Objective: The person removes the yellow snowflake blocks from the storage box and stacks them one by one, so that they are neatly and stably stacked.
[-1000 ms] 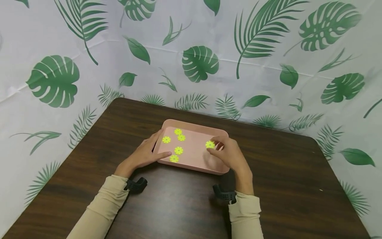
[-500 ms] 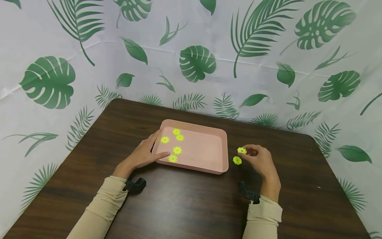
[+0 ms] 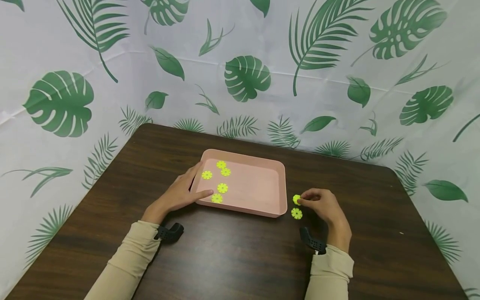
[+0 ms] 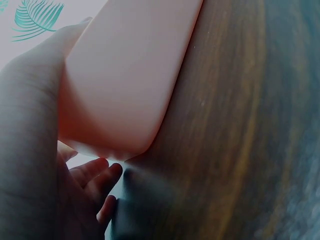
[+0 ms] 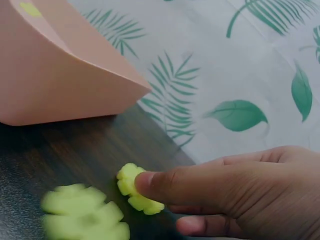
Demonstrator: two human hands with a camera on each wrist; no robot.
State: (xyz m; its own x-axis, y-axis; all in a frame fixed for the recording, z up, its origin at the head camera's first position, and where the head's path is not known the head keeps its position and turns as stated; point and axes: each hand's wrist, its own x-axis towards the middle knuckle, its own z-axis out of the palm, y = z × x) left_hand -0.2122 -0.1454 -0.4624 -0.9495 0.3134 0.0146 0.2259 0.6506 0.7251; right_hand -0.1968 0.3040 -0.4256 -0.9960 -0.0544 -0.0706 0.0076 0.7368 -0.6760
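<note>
A pink tray (image 3: 258,166) lies on the dark wooden table, with several yellow-green notched discs (image 3: 222,188) in its left half. My left hand (image 3: 181,187) holds the tray's left end, thumb over the front rim. In the left wrist view, fingers (image 4: 105,180) bend round the outside of the tray's end. Right of the tray, my right hand (image 3: 324,206) pinches a notched disc (image 5: 127,180) low by the table, partly covered by the thumb. A second notched disc (image 3: 296,213) lies just in front of it; this one is blurred in the right wrist view.
The brown table (image 3: 232,258) extends around the tray. Behind it hangs a white cloth (image 3: 202,96) printed with green leaves. A black wrist mount (image 3: 170,233) sits on the left wrist, another mount (image 3: 311,241) on the right.
My right hand has moved from over the tray, carrying a disc, to the table on its right, then lowered. Both discs there now appear nearer the front. The left hand stays on the tray.
</note>
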